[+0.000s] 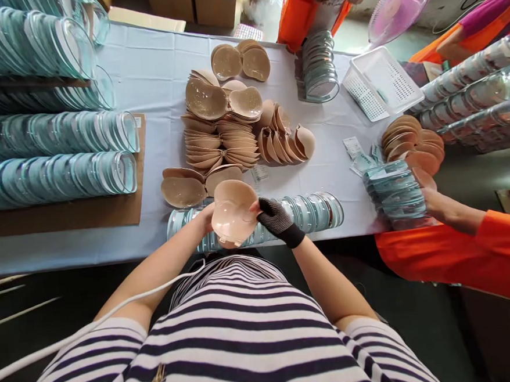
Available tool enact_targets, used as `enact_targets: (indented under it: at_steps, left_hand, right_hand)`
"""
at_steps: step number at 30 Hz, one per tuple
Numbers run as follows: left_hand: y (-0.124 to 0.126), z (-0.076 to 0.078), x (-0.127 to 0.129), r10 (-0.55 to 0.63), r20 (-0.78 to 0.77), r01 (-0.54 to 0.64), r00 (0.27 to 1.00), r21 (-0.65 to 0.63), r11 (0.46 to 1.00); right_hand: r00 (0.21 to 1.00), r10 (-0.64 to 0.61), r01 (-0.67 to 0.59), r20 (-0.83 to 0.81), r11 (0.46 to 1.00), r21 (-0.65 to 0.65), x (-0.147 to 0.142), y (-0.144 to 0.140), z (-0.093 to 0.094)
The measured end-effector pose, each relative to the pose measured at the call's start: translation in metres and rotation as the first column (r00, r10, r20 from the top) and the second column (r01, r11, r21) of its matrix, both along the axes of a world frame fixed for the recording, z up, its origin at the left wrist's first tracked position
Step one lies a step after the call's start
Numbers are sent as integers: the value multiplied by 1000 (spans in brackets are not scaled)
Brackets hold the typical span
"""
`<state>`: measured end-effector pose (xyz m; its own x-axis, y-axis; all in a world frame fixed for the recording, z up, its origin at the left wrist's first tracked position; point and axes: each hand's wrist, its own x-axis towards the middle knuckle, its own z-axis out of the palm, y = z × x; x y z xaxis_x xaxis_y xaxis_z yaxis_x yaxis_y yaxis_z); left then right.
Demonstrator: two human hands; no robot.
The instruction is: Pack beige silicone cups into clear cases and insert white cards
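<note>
Beige cup: between my two hands, smooth face turned up, its longer way seeming to run away from me, with what looks like a clasp at the end nearest my body.
Left hand: bare, gripping the cup's left edge; most of its fingers are hidden behind it.
Right hand: in a dark glove with bare fingertips, pinching the right edge, thumb on the face.
Row of clear cases: under both hands, long axis left to right, square to the cup's; the longer visible stretch runs out past my right.
Open cup pair: just beyond my left hand, the nearer of the two.
Tall cup stack: straight ahead past my hands, a fanned cup group at its right.
Co-worker's hand: well off to my right, at another case stack.
</note>
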<state>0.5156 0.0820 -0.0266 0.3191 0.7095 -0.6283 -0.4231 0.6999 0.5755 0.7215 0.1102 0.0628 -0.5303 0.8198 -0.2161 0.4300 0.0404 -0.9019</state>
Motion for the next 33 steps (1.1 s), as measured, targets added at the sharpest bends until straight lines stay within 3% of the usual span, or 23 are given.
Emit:
enact_targets:
  at_steps: [4,7,9,11,12,15,17,21,24,27,29,31,33]
  left_hand:
    - [-3,5,-2,111,177,-66,978,-239,969]
    - [-14,9,-6,234,295,-158,926,-258,953]
    - [-22,11,-6,211,350,-138,913,-221,966]
    - [-30,11,-2,146,349,-80,926,-198,977]
    - [-34,10,0,119,334,-55,935,-196,979]
    - [-46,3,9,103,312,-37,944,-210,977]
    - [-55,-2,13,134,336,-58,932,-226,972]
    - [-72,-6,18,159,326,-101,932,-189,977]
    - [-73,-3,16,208,213,-169,955,-186,968]
    - [-64,0,8,287,207,-242,935,-215,946]
    - [-55,2,1,307,309,-259,900,-186,948]
    - [-46,5,-4,310,402,-281,861,-131,951]
    - [-37,9,-3,301,449,-292,841,-92,952]
  right_hand:
    - [950,143,-180,278,977,114,-6,-9,-8]
    - [946,275,-271,172,962,-43,0,4,-14]
    - [972,223,-208,78,963,-170,5,31,-25]
    - [978,57,-16,201,980,-201,7,67,-45]
    - [933,-4,70,360,983,-169,5,85,-57]
    - [646,12,156,763,977,-147,-9,120,-94]
    - [546,31,176,837,973,-151,-23,125,-114]
    - [567,48,186,822,965,-185,-47,115,-132]
    - [631,80,148,772,964,-221,-47,116,-129]
    - [712,93,85,696,973,-217,-29,120,-110]
    - [821,20,106,570,977,-187,-9,117,-85]
    - [940,-127,190,315,965,-179,10,104,-53]
    - [970,-239,241,39,941,-238,21,81,-22]
